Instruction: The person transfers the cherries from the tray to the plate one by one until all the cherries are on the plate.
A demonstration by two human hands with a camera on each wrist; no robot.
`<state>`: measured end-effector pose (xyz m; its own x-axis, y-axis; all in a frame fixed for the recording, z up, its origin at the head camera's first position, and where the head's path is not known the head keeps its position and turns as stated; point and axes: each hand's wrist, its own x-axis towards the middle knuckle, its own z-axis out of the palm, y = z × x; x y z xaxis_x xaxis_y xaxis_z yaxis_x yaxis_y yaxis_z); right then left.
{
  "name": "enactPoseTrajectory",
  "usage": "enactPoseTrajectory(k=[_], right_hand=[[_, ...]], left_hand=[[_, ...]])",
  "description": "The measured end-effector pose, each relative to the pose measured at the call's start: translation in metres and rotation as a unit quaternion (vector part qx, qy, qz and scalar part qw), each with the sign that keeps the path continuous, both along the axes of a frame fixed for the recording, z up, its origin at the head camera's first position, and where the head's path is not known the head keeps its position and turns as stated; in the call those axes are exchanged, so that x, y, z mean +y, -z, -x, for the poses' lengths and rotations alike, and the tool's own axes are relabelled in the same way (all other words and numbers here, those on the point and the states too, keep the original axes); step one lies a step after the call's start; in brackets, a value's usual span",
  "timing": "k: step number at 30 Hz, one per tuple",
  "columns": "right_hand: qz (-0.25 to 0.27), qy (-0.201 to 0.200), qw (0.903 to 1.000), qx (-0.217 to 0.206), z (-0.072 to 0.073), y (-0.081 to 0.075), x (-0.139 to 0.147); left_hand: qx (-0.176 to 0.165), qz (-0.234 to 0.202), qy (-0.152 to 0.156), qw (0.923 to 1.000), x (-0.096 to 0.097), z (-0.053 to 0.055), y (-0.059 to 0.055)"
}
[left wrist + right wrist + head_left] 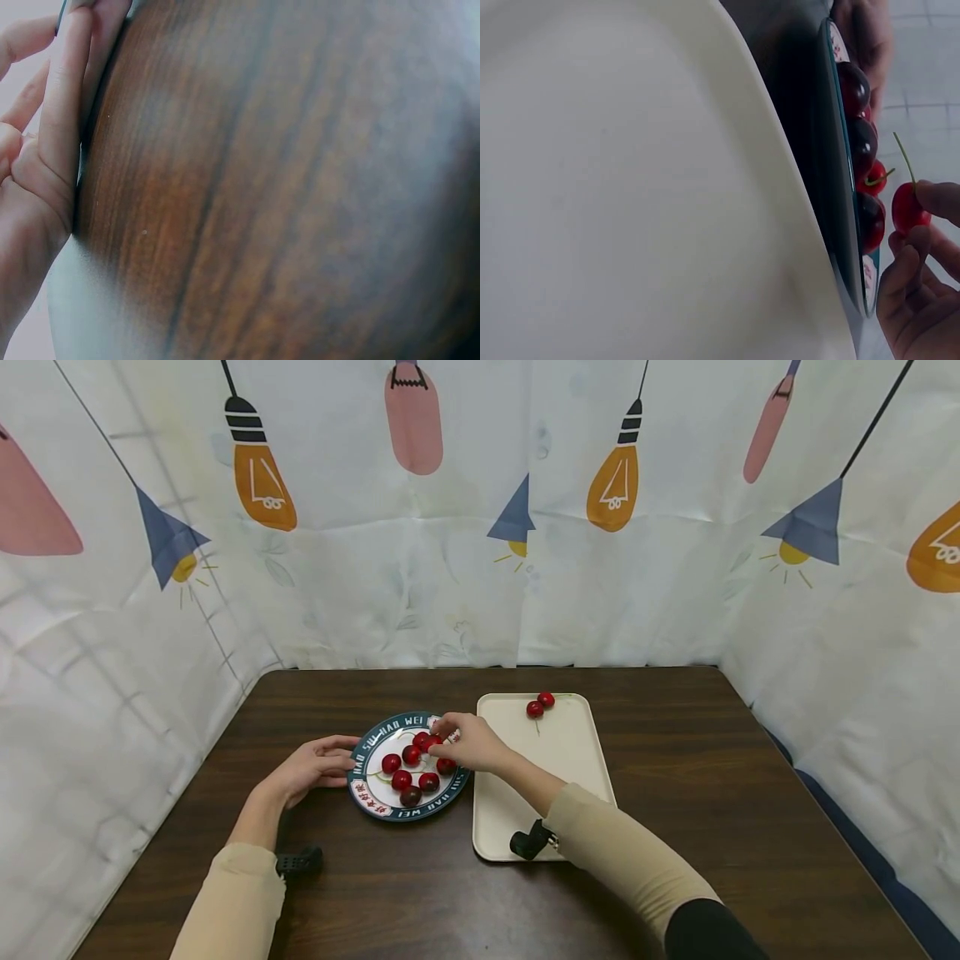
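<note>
A round plate with a dark teal, lettered rim (442,802) lies on the table and carries several red cherries (402,780), some with green stems. My right hand (474,743) is over the plate's right side. In the right wrist view, its thumb and fingertips pinch one cherry (909,208), whose stem points up. At the plate's left edge, my left hand (318,767) touches the rim with fairly straight fingers. The left wrist view shows those fingers (64,97) along the plate's edge, partly cut off by the frame.
A cream rectangular tray (517,814) lies right of the plate, under my right forearm. Two cherries (535,710) with stems rest near its far end. The dark wooden table (712,793) meets a patterned white curtain (465,593) at the back and sides.
</note>
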<state>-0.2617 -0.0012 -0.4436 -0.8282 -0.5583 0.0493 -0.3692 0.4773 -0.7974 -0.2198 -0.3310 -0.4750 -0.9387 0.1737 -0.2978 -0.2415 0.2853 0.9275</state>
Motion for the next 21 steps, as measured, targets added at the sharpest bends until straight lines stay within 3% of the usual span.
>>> enactPoseTrajectory(k=[11, 21], right_hand=[[0.000, 0.019, 0.9998, -0.010, -0.002, 0.002, -0.003], [-0.021, 0.013, 0.9997, 0.001, 0.001, 0.004, 0.015]], left_hand=[[0.005, -0.004, 0.005, 1.0000, 0.001, 0.000, 0.002], [0.005, -0.001, 0.002, 1.0000, 0.001, -0.002, -0.001]])
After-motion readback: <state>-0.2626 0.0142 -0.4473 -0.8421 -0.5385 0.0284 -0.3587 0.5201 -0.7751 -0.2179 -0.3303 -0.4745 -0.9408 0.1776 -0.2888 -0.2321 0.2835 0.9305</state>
